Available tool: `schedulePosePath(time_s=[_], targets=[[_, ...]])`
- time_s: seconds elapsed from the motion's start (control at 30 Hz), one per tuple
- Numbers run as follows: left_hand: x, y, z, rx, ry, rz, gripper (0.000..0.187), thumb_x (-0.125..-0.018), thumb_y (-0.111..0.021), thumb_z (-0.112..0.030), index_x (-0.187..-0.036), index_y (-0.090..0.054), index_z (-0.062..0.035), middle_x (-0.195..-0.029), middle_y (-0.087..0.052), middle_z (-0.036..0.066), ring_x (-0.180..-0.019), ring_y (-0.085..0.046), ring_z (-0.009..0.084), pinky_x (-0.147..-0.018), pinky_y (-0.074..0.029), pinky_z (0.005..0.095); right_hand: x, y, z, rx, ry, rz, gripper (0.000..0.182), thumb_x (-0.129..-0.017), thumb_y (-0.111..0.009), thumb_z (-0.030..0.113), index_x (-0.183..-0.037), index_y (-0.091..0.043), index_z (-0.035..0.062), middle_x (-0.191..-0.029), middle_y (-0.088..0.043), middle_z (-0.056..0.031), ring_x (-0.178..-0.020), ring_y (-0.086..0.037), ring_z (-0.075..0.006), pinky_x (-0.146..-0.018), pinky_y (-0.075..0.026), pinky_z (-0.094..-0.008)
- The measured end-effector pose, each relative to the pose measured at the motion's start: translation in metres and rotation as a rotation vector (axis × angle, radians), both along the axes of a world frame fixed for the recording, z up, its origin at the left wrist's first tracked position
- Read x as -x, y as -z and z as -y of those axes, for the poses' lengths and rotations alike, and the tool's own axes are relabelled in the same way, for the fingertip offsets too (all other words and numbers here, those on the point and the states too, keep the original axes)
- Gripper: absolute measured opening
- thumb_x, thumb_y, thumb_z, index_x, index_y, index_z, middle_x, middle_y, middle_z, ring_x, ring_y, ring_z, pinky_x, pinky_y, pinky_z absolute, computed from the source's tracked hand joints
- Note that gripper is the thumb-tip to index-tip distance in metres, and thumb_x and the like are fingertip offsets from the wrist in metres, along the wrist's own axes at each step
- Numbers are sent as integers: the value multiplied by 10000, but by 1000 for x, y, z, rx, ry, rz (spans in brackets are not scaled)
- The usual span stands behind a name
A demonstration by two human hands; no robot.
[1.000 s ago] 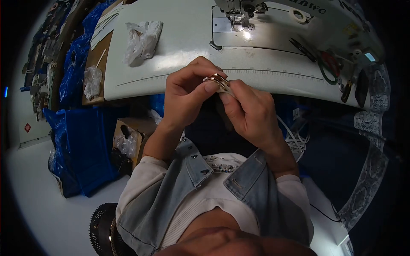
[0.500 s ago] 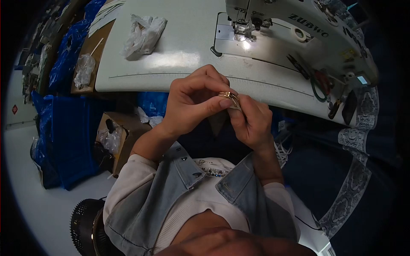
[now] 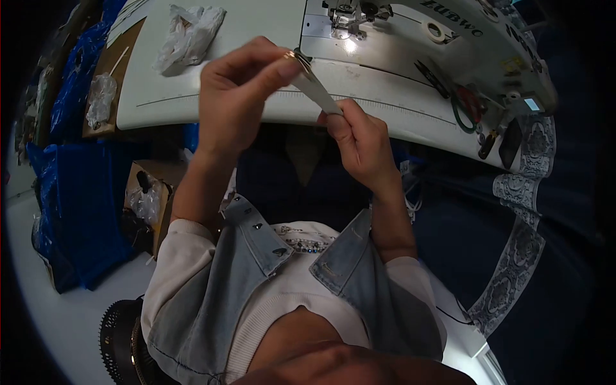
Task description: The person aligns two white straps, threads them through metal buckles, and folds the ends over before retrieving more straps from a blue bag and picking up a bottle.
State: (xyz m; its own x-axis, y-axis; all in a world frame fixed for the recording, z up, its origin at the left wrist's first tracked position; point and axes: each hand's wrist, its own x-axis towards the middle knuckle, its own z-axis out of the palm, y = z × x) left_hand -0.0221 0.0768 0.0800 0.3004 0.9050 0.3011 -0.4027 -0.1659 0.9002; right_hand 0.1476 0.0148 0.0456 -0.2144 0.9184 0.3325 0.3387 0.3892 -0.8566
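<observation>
Between my two hands a pale flat strap [image 3: 319,92] is stretched at a slant above the table's front edge. My left hand [image 3: 240,96] pinches its upper end, where a small gold-coloured metal piece [image 3: 292,56] shows at the fingertips. The strap's lower end is gripped by my right hand [image 3: 359,138], thumb and fingers closed on it. Behind the hands stands a white sewing machine [image 3: 462,22], its lamp lit over the needle area.
On the white table [image 3: 256,22] lie a crumpled plastic bag [image 3: 192,38], a tape roll [image 3: 435,31], black snips [image 3: 431,78] and red-handled scissors [image 3: 471,102]. Lace trim [image 3: 513,282] hangs at the right. Blue bins [image 3: 86,212] and a cardboard box [image 3: 160,173] stand at the left.
My hands have moved apart, the left one up and leftward with the metal piece. More of the strap now shows between them. The whole view has shifted slightly.
</observation>
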Motion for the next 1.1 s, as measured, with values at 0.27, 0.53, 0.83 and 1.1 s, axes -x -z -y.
schedulePosePath(time_s=[0.27, 0.53, 0.83, 1.1], targets=[[79, 15, -97, 110, 183, 30, 204, -833, -535, -132, -982, -567, 4, -919, -600, 109, -842, -575, 156, -775, -468, 272, -27, 19, 6, 191, -70, -134, 275, -906, -401, 243, -797, -496, 9, -572, -419, -5, -508, -359, -70, -476, -304, -200], [135, -43, -115, 27, 300, -54, 269, -886, -444, -199, -1024, -534, 14, -939, -593, 130, -922, -557, 174, -850, -435, 304, -76, 22, 24, 374, -152, -148, 282, -903, -397, 254, -830, -522, 12, -630, -473, -39, -579, -429, -107, -546, -365, -226], [192, -15, -121, 131, -79, 10, 224, -865, -481, -111, -994, -514, 69, -861, -567, 148, -740, -532, 142, -622, -461, 201, -109, 9, 47, 444, -81, -41, 252, -881, -442, 223, -825, -560, 7, -631, -489, -39, -565, -421, -97, -527, -354, -232], [276, 79, -78, 477, 12, 309, 213, -861, -490, -106, -1018, -522, 34, -929, -561, 120, -681, -487, 140, -584, -392, 271, -111, 8, 53, 262, -220, 121, 190, -841, -447, 142, -753, -549, 8, -580, -484, -67, -492, -449, -146, -465, -334, -256]])
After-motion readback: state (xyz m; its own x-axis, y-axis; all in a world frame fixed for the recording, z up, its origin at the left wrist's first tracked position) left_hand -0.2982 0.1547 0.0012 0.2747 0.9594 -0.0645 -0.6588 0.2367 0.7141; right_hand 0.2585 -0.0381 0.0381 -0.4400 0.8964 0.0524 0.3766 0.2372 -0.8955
